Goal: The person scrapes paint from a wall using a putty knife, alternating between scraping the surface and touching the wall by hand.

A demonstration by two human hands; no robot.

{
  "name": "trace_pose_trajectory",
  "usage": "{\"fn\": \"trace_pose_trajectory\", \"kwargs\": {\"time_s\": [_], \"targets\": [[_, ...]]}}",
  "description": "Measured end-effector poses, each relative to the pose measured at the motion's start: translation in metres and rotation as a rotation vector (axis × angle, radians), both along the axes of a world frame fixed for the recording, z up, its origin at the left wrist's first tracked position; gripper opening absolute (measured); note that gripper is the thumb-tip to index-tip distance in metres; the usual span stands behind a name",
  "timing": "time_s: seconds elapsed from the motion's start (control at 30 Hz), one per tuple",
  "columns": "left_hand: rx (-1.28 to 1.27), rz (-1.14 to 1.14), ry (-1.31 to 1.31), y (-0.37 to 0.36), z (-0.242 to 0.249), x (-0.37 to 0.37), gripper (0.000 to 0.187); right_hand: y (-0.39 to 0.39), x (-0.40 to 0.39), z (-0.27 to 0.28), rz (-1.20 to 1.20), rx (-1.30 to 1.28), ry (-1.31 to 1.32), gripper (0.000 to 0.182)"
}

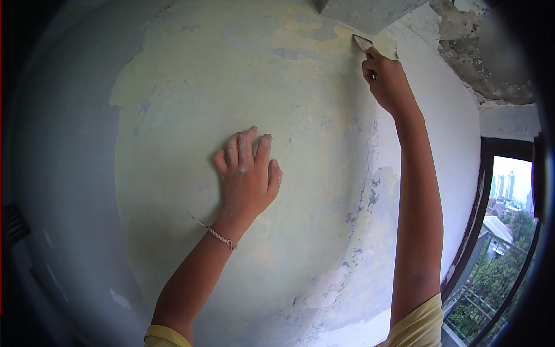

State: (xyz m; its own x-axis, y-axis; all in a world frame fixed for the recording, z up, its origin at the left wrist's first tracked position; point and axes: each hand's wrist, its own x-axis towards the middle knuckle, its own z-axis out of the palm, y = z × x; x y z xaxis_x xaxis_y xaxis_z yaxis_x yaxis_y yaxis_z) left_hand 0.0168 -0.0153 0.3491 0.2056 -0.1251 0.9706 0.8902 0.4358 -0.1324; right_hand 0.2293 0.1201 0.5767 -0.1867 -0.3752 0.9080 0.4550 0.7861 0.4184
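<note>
My right hand (386,81) is raised high and closed around a scraper (363,43). The scraper's flat blade points up and to the left, at the wall just under a ceiling beam; whether its edge touches cannot be made out. My left hand (245,173) rests against the middle of the wall (185,115), fingers spread and bent, dusty at the knuckles, holding nothing. A braided bracelet (218,236) circles that wrist. Pale green paint covers much of the wall, with grey patches and flaked edges.
A grey beam (370,13) juts out above my right hand. The ceiling (471,58) at upper right is peeling and stained dark. At the right stands a dark-framed window (488,156), with a railing (491,306) and trees outside. A dark slotted object (16,224) is at the left edge.
</note>
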Motion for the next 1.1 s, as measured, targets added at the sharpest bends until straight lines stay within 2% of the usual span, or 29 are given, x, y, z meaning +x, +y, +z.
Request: {"fn": "trace_pose_trajectory", "kwargs": {"time_s": [0.17,0.33,0.43,0.53,0.63,0.8,0.9,0.97,1.1], "targets": [[0.022,0.001,0.000,0.003,0.005,0.003,0.045,0.008,0.012,0.010,0.056,0.061,-0.014,0.010],[0.045,-0.027,0.002,0.004,0.008,0.004,0.044,-0.001,0.011,0.003,-0.084,-0.054,-0.007,0.012],[0.039,-0.041,-0.006,0.003,0.006,0.004,0.043,0.005,0.007,0.001,-0.073,-0.010,0.009,0.013],[0.021,-0.043,-0.013,0.002,0.004,0.004,0.043,0.017,-0.008,0.001,0.035,0.082,0.054,0.014],[0.020,-0.072,0.002,0.003,0.007,0.004,0.043,0.010,-0.002,-0.019,0.016,0.016,0.063,0.014],[0.020,-0.061,-0.044,0.003,0.009,0.006,0.042,0.016,-0.014,0.002,-0.062,0.005,0.075,0.014],[0.013,-0.076,-0.040,0.001,0.007,0.004,0.042,0.011,-0.025,0.005,-0.040,0.110,0.127,0.013],[0.005,-0.082,-0.031,0.000,0.006,0.002,0.042,0.005,-0.026,-0.002,-0.091,0.002,0.108,0.012],[0.000,-0.092,-0.010,-0.001,0.005,0.000,0.043,-0.002,-0.028,-0.005,-0.043,0.019,0.090,0.014]]}}
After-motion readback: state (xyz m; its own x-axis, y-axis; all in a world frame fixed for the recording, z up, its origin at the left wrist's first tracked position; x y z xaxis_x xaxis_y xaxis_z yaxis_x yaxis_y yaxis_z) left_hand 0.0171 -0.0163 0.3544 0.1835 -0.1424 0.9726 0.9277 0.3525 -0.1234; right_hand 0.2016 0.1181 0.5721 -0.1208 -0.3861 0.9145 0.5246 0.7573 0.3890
